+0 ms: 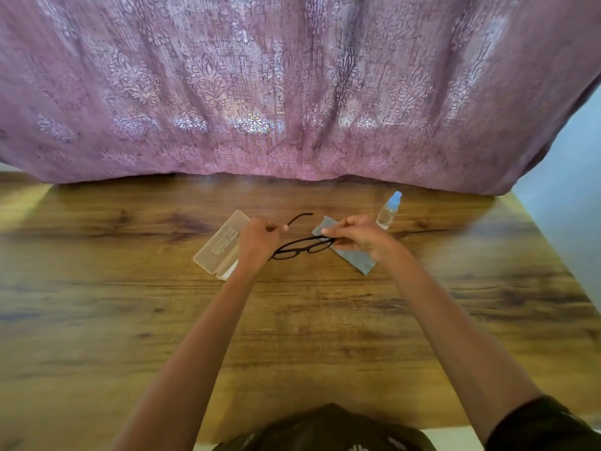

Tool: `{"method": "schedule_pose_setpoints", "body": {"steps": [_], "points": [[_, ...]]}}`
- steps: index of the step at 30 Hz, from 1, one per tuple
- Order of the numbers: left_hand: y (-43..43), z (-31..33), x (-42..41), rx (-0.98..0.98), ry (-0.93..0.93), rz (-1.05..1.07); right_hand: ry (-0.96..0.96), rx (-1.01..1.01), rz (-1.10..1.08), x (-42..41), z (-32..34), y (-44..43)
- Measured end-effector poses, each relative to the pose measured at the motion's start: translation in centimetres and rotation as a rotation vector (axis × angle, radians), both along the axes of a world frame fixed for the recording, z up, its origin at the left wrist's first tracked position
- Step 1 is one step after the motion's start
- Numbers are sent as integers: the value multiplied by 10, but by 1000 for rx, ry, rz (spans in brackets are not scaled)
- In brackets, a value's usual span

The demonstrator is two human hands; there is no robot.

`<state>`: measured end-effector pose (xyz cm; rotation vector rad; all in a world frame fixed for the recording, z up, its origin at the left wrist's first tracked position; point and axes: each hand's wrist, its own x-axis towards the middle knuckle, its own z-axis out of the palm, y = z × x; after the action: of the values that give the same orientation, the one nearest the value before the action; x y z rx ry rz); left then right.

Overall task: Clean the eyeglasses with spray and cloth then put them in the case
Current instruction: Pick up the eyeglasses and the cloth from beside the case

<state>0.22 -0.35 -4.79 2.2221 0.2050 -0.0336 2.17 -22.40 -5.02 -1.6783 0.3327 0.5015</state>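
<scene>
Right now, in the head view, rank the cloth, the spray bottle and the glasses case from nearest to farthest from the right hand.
1. Grey cloth: directly under the right hand.
2. Spray bottle: just beyond it, to the right.
3. Glasses case: across on the left, past the left hand.

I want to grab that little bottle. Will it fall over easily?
Probably. The bottle is tall and narrow, standing on a small base on the table, so a nudge could tip it. It looks like small clear plastic, likely light. Being round, it may roll once down.
</scene>
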Motion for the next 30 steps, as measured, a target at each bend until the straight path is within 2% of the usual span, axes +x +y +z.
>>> {"method": "schedule_pose_setpoints", "body": {"steps": [9,15,23,30], "points": [[28,0,18,-279,49,232,-19,-45,182,-8,0,-2],[29,1,17,-292,69,237,-39,-90,241,-9,4,3],[28,10,16,-390,20,242,-191,-103,5,-10,12,13],[29,15,12,-397,-3,122,-246,-54,-269,-9,17,15]]}}
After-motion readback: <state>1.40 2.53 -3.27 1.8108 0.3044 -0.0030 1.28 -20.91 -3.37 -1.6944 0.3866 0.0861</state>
